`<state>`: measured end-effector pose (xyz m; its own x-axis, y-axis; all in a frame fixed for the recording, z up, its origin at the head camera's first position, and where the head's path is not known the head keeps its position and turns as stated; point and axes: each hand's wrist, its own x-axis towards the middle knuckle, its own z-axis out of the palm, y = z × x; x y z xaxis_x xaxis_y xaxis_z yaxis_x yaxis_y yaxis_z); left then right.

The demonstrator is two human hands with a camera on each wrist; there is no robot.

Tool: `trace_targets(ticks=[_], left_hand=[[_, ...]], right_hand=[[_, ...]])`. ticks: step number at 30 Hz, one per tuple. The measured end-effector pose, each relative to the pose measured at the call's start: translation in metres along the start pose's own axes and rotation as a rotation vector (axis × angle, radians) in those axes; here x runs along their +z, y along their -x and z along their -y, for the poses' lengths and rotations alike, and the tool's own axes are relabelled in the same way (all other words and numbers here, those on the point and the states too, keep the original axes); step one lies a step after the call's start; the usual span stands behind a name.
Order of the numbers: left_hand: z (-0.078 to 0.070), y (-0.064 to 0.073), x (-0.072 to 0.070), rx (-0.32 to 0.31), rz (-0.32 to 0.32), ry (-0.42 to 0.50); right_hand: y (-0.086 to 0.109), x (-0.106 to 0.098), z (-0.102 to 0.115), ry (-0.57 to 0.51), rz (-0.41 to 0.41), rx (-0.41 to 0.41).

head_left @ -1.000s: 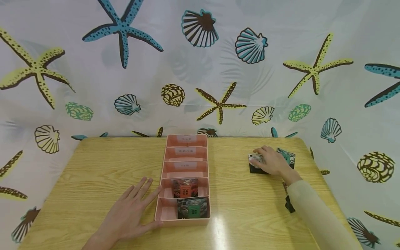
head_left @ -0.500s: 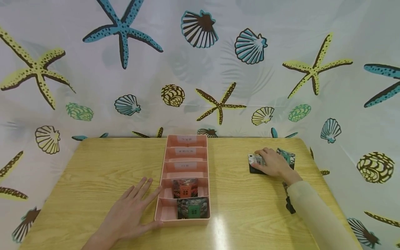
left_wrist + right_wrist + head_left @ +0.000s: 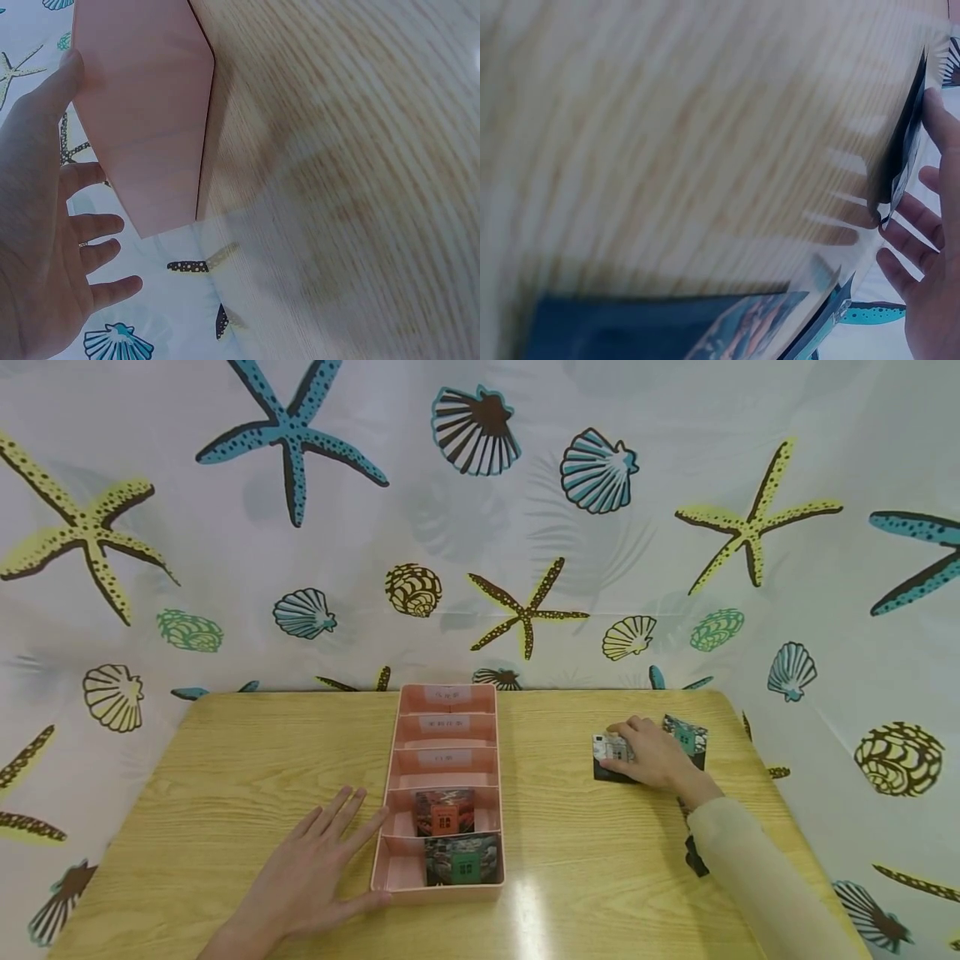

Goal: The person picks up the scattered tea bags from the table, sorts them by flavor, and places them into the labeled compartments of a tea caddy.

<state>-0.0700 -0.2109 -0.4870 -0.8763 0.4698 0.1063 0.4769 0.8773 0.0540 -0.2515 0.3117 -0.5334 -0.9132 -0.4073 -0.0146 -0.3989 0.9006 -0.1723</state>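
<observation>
My right hand (image 3: 658, 756) pinches a tea sachet (image 3: 611, 769), pale at the top and black below, at the back right of the table. In the right wrist view the thumb lies at one edge of the sachet and fingertips at the other; it stands tilted over the wood. My left hand (image 3: 303, 868) rests with spread, straight fingers against the left side of a pink divided box (image 3: 442, 897). A red-labelled sachet (image 3: 445, 814) and a green-labelled sachet (image 3: 463, 862) sit in the two front compartments.
Just behind my right hand lies another green-labelled sachet (image 3: 688, 735). A dark sachet (image 3: 696, 858) is mostly hidden under my right forearm. White labels (image 3: 444, 758) mark the three back compartments. A patterned curtain (image 3: 360, 527) hangs along the table's back edge.
The sachet under my right hand has shifted slightly left and toward me, and the fingers have closed in on it. The left hand and box stay as they were.
</observation>
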Motion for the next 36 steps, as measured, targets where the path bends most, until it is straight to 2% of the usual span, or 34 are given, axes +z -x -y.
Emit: trace_targets(ticks=[19,28,36], left_hand=[[0.000,0.000,0.001,0.006,-0.001,0.001],[0.000,-0.001,-0.001,0.001,0.001,0.002],[0.000,-0.002,0.000,0.002,0.007,-0.007]], right_hand=[[-0.004,-0.007,0.021,0.011,-0.019,-0.033],[-0.003,-0.009,0.028,0.018,-0.113,-0.089],[0.002,-0.007,0.032,-0.055,-0.180,-0.099]])
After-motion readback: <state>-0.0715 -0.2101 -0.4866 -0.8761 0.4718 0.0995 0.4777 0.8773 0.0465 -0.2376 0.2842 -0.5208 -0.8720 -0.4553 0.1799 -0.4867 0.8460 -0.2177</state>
